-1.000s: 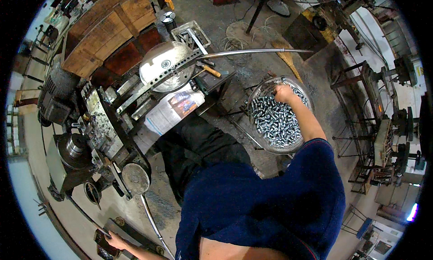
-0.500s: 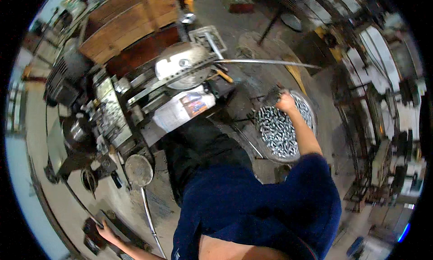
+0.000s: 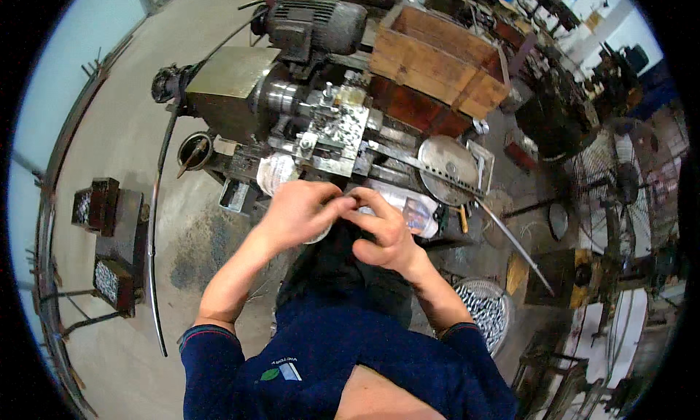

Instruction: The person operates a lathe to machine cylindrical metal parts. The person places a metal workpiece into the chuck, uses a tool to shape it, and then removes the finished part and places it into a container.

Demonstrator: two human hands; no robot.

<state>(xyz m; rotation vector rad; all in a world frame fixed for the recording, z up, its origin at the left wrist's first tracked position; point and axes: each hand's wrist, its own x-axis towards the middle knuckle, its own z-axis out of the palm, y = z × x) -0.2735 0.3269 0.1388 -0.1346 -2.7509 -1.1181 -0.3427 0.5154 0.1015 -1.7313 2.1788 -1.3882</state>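
My left hand and my right hand meet in front of my body, above my lap. Both are closed, with thumbs and fingertips pinched together where they touch. Whatever lies between the fingertips is hidden or too small to make out. Just beyond the hands stands a lathe-like machine with a metal bed strewn with shiny bits. A bunched white cloth lies beside my left hand, and a printed white sack lies behind my right. To the right, partly behind my right forearm, sits a round basin of small metal pieces.
A wooden crate stands behind the machine, near a round metal disc. A long bar juts out to the right. At left are a long upright pole and dark boxes holding small metal pieces.
My right hand has left the basin of metal pieces, and my left hand has come away from the dark box at lower left. Both are now together in front of me. The view has swung leftward.
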